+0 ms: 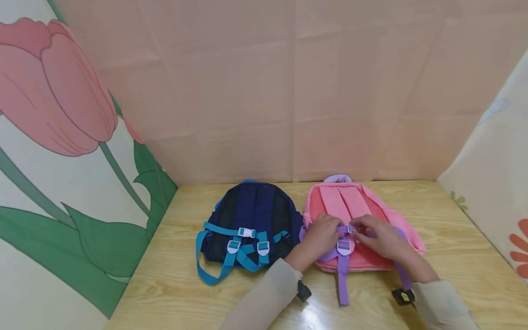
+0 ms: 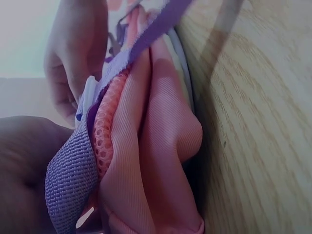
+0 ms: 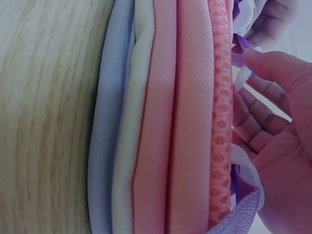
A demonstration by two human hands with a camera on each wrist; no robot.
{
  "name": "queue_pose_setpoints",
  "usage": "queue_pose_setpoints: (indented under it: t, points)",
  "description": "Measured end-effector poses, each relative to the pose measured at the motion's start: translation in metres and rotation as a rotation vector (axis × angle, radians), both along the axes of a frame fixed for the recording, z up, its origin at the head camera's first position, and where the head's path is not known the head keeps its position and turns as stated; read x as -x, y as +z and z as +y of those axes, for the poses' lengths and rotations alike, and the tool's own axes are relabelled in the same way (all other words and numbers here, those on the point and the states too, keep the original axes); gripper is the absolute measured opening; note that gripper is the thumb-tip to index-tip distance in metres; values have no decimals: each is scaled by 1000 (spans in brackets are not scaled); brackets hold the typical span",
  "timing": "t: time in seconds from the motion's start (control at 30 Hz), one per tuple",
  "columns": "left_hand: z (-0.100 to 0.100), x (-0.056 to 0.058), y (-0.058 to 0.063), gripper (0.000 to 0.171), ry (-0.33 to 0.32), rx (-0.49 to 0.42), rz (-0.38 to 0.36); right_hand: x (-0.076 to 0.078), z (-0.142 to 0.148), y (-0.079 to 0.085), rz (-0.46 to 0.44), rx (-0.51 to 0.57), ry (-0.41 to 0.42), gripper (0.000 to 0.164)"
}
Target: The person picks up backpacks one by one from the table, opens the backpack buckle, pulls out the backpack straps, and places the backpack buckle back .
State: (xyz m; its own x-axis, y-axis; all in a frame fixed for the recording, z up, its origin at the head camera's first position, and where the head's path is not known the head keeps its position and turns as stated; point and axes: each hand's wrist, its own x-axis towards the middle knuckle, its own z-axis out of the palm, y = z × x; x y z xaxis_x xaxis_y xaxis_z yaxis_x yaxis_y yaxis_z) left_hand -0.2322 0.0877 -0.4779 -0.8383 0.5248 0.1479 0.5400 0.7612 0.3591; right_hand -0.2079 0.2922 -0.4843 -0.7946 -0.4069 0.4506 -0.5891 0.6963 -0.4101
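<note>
Pink fabric, its back panel turned up, covers a backpack (image 1: 355, 205) lying flat on the right of a wooden table (image 1: 165, 279), its top handle (image 1: 338, 178) towards the far edge. It seems placed this way so its straps are exposed and within reach of both hands. The left hand (image 1: 321, 234) pinches a narrow purple strap (image 1: 341, 229) from the left; the right hand (image 1: 381, 236) pinches a small white buckle (image 1: 349, 228) on that strap between thumb and fingers. Holding from opposite sides probably keeps the strap steady. The buckle sits over the pack's middle, between the two hands' fingertips and touching the right ones, just beyond a larger white slider (image 1: 344, 247). A navy backpack (image 1: 254, 206) lies just left, its blue strap (image 1: 222, 228) joined by a white clip (image 1: 246, 233).
</note>
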Motion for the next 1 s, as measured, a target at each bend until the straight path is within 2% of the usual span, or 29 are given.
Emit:
queue_pose_setpoints:
  t: [0.1,0.17,0.27,0.67,1.0]
  points:
    - [0,0,1,22,0,62,75,-1,0,0,-3,0,-7,32]
    - [0,-1,1,22,3,70,89,-1,0,0,0,3,-7,32]
    - [0,-2,2,21,6,39,72,-1,-1,-1,6,10,-2,32]
    - [2,-1,0,22,22,-122,-71,1,0,2,-24,-10,-4,31]
    - [4,-1,-3,24,38,-125,-106,2,0,2,-32,-20,-9,29]
